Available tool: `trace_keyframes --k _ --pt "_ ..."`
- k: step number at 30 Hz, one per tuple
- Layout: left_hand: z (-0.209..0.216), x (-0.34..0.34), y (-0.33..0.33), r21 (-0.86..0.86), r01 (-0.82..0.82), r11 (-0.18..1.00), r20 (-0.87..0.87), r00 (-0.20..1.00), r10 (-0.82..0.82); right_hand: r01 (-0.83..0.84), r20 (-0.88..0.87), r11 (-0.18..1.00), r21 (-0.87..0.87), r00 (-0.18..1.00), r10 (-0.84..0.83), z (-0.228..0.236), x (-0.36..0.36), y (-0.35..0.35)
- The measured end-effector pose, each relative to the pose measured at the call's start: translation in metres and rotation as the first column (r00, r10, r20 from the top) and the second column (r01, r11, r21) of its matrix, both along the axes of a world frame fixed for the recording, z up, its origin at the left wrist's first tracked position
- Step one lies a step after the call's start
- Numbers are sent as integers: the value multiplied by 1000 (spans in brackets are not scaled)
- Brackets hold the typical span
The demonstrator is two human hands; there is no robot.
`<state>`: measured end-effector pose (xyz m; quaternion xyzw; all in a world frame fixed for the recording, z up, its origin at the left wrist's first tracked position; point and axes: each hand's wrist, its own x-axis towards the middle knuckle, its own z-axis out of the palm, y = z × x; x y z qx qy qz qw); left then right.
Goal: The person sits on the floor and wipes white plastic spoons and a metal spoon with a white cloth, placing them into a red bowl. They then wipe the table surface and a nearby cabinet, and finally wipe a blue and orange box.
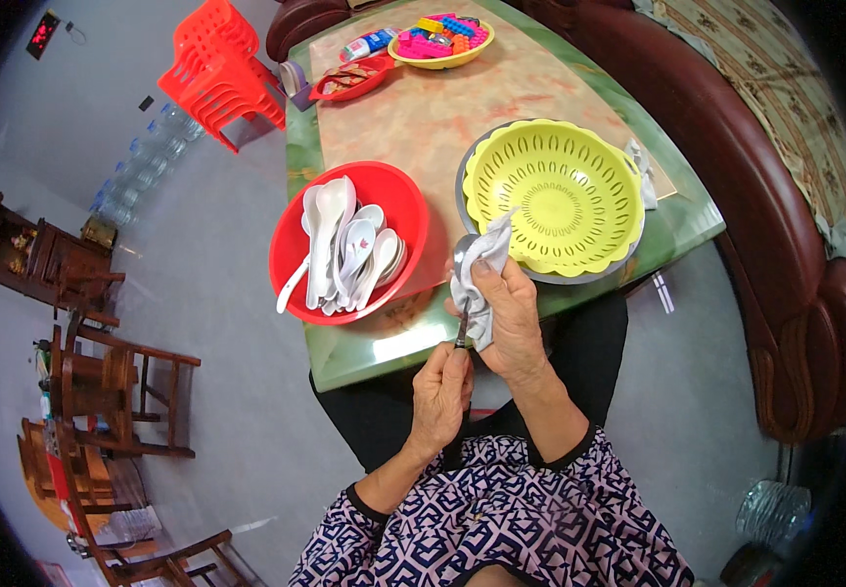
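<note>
I have both bare hands at the near edge of a marble-patterned table [472,103] with a green border. My left hand [438,396] is closed around the dark handle of a shiny metal spoon [463,258], its bowl end pointing toward the tabletop. My right hand [513,318] clamps a crumpled white cloth [479,305] against the spoon, thumb on the fabric.

The spoon is between two vessels. To its left, by the table's near left corner, a round red plastic bowl [408,210] holds a pile of glossy white spoons [328,235], one slanting over the rim. To its right, toward the near right corner, a scalloped yellow-green slotted colander [555,201] sits in a round grey basin [626,257].

Toward the far edge I see a yellow container [442,63] heaped with bright plastic blocks [447,39], a red dish [346,96] whose contents I cannot make out, and a blue-and-white package [369,43]. Stacked red plastic chairs [217,73] stand off the left edge; a brown leather sofa [697,117] runs along the right.
</note>
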<state>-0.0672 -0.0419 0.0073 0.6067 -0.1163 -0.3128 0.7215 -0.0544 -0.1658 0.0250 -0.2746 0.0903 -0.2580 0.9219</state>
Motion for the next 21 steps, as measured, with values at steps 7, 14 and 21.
trace_keyframes --k 7,14,21 --pt "-2 1 6 -6 16 1000 -29 999 -16 8 -92 992 -122 996 -20 -11 3 -8" --pt "-11 1 13 112 -23 993 171 985 4 112 -109 946 -305 982 -151 -1 -1 -33" --pt "-14 4 21 313 -87 946 463 883 -72 -170 -292 573 -801 948 -126 19 -3 -38"
